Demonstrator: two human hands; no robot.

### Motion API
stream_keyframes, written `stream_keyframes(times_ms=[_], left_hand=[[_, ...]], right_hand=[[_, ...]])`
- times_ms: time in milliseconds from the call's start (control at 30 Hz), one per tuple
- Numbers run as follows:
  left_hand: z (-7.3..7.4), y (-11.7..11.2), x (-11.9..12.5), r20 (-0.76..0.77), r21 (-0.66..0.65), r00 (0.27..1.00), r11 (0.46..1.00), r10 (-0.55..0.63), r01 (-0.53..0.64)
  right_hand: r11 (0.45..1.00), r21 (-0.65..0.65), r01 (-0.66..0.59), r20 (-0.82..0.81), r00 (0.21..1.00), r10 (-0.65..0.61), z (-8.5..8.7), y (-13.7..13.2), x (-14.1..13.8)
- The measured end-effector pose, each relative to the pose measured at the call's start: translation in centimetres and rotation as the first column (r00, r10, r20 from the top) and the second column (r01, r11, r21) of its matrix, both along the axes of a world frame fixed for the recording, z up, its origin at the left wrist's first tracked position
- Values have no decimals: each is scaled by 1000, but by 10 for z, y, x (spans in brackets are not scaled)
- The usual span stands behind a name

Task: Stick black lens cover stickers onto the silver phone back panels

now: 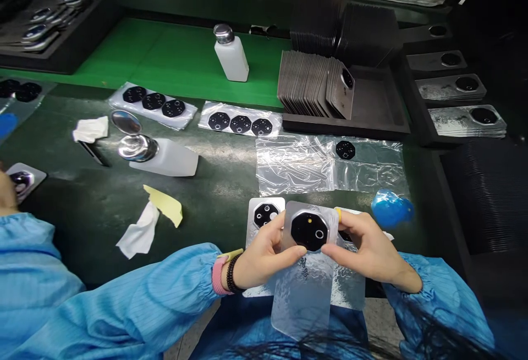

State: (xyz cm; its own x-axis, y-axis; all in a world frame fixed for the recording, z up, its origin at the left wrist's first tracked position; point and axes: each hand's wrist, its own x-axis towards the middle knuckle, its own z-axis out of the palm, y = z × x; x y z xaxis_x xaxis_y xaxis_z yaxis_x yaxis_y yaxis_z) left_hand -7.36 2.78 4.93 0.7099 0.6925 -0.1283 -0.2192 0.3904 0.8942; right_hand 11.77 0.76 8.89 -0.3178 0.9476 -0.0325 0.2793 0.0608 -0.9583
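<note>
Between my two hands is a phone back cover [303, 294], silvery and wavy-patterned, with a black octagonal camera plate near its top. My left hand [259, 255] grips its left edge, the thumb pressing beside the black plate. On the opposite edge my right hand [367, 244] holds it, thumb at the plate's lower right; a finger wears a yellow finger cover. Behind my left fingers lies another back cover [253, 222] with a black camera plate. A third back cover [348, 280] is partly hidden behind my right hand.
Clear plastic film [292, 167] with one black octagonal piece lies ahead. A black tray [379, 93] holds a row of plates. White bottles [233, 60] stand on the bench, beside wipes [140, 231] and a blue blob [390, 209]. At far left is another person's sleeve [25, 244].
</note>
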Motion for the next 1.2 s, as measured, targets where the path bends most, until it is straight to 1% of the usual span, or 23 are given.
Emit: stream_keyframes(times_ms=[67,167,267,367,467,533,633,733,833,933,1033,1133,1200], left_hand=[[0,-1,-1,-36,55,999,998,27,-25],[0,-2,-2,-48,119,998,993,30,-25],[0,-2,-2,-70,152,996,988,52,-41],[1,-2,-3,-149,192,986,980,72,-43],[-1,-3,-5,-249,265,964,964,90,-22],[-3,-5,-6,-280,368,953,930,114,-3],[-9,-8,-7,-224,561,955,827,195,-37],[-11,-8,-7,-171,682,955,729,241,-62],[-8,-5,-6,-153,740,962,671,227,-41],[-2,-1,-6,-143,769,965,639,222,-33],[3,2,-5,-124,803,965,594,229,-38],[5,5,-2,-70,856,962,512,265,-78],[6,6,0,-29,877,957,467,288,-114]], right_hand=[[989,-147,3,-55,998,-11,-1,1,1],[946,-324,-21,-184,982,-41,-4,4,2],[902,-429,-52,-276,958,-76,-7,7,2],[876,-477,-69,-317,943,-98,-8,7,2],[883,-467,-50,-292,951,-100,-8,7,2],[895,-444,-37,-240,967,-80,-7,6,3],[917,-396,-45,-165,986,-23,-6,6,4],[939,-340,-55,-142,990,7,-5,7,4],[944,-321,-75,-152,988,27,-5,9,5],[954,-287,-85,-146,988,44,-7,9,6],[970,-227,-90,-131,989,61,-9,8,6],[983,-150,-107,-124,988,89,-10,7,7],[991,-78,-108,-99,990,100,-10,6,8]])
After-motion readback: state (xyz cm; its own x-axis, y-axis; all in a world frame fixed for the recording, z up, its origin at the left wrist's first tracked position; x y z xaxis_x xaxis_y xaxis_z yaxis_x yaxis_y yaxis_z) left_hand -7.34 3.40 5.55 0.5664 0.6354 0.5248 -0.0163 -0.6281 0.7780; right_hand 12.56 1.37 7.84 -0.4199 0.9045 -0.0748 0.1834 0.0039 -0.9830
